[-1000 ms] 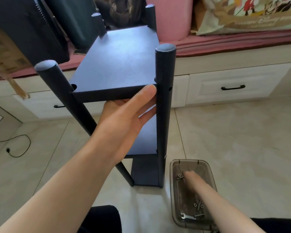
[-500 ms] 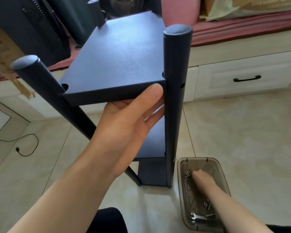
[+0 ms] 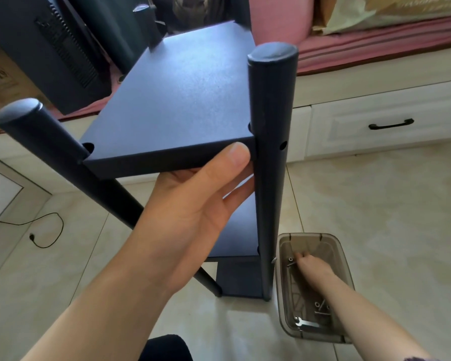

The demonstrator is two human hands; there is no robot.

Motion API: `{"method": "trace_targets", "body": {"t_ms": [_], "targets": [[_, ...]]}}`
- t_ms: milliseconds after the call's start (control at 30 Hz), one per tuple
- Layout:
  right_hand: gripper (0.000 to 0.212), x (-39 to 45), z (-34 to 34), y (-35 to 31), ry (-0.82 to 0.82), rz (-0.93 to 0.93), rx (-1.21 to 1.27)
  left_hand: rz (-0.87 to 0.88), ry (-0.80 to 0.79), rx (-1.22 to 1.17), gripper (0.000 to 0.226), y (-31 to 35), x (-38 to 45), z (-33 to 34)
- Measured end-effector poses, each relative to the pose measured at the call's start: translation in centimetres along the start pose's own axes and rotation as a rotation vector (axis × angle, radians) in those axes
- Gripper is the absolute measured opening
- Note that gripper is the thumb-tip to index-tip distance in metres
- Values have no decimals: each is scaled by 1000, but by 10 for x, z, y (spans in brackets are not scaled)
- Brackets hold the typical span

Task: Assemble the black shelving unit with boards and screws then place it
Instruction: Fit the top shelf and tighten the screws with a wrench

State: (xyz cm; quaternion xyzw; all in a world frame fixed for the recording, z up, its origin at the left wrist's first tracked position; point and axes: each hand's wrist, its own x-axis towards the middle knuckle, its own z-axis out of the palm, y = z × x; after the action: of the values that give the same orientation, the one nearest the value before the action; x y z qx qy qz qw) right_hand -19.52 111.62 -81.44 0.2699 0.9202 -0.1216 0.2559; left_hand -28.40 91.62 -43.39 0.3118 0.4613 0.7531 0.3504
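The black shelving unit (image 3: 182,105) stands upright on the tiled floor (image 3: 375,217), its long axis vertical, its posts running from rounded caps near the camera down to feet on the tiles. The top board (image 3: 177,100) lies flat, its long side running away from the person toward a white drawer base (image 3: 375,118) topped by a pink cushion (image 3: 362,45).

The left hand (image 3: 193,204) holds the near edge of the top board: the thumb presses on the front face of that edge, next to the near right post (image 3: 270,157), and the fingers reach under the board, mostly hidden. The near left post (image 3: 63,157) leans out to the left of this hand. A lower board (image 3: 235,235) shows below the palm.

The right hand (image 3: 311,265) is down inside a translucent brown plastic bin (image 3: 346,259) that sits on the floor just beside the foot of the near right post. Its fingertips are at a screw (image 3: 290,263) at the bin's far end; whether they pinch it cannot be told. Nearer the person, beside the forearm, more loose screws (image 3: 320,307) and a small wrench (image 3: 306,323) lie in the bin.

Right of the bin the tiles stretch openly to the drawer fronts. Left of the left forearm there is open floor with a black cable (image 3: 44,230). Behind the unit, dark bags (image 3: 50,48) crowd the far posts.
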Motion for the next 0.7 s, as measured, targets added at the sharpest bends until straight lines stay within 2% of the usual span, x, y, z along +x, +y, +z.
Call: {"method": "trace_targets", "body": {"t_ms": [100, 467, 600, 700], "targets": [[57, 4, 4, -4, 12, 20, -29, -6, 10, -12, 26, 0, 1, 0], [43, 3, 2, -13, -1, 84, -47, 9, 7, -17, 22, -2, 3, -2], [37, -6, -14, -14, -30, 93, -6, -12, 2, -8, 15, -2, 3, -5], [33, -15, -43, -19, -42, 61, -22, -23, 15, -12, 18, -1, 3, -5]]}}
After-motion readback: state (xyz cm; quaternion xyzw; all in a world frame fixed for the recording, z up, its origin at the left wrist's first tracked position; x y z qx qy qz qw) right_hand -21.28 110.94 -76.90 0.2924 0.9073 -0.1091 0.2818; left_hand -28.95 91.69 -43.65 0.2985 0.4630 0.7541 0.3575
